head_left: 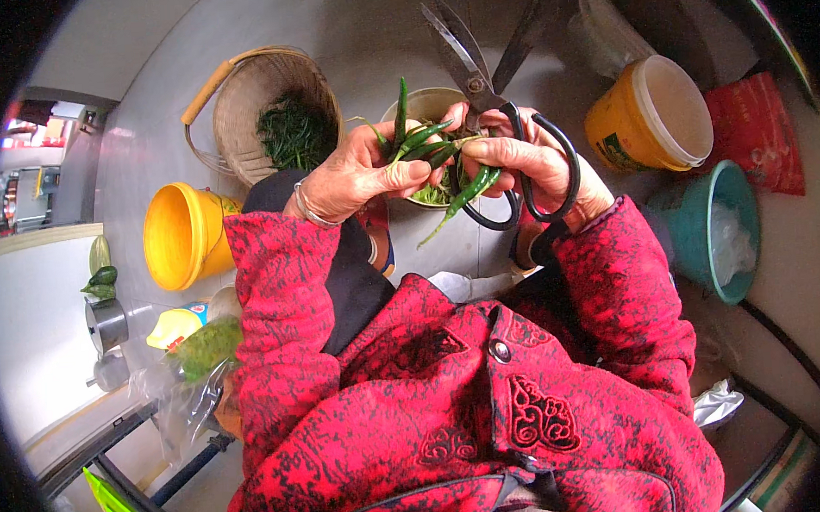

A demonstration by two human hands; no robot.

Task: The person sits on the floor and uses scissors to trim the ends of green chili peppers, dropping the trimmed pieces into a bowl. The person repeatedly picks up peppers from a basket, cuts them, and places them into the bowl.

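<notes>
Several long green chili peppers lie in the fingers of my left hand, held just above a round pail. My right hand has its fingers through the black handles of metal scissors, whose blades point away from me and stand apart. The thumb and fingertips of that same hand also pinch the stem end of a chili. One more chili hangs below the fingertips. Green scraps show inside the pail, partly hidden by both hands.
To the left, a woven basket holds dark leafy greens; a yellow bucket is nearer me. At right are a yellow tub, a red sack and a teal bucket. A bagged green vegetable lies by my left sleeve.
</notes>
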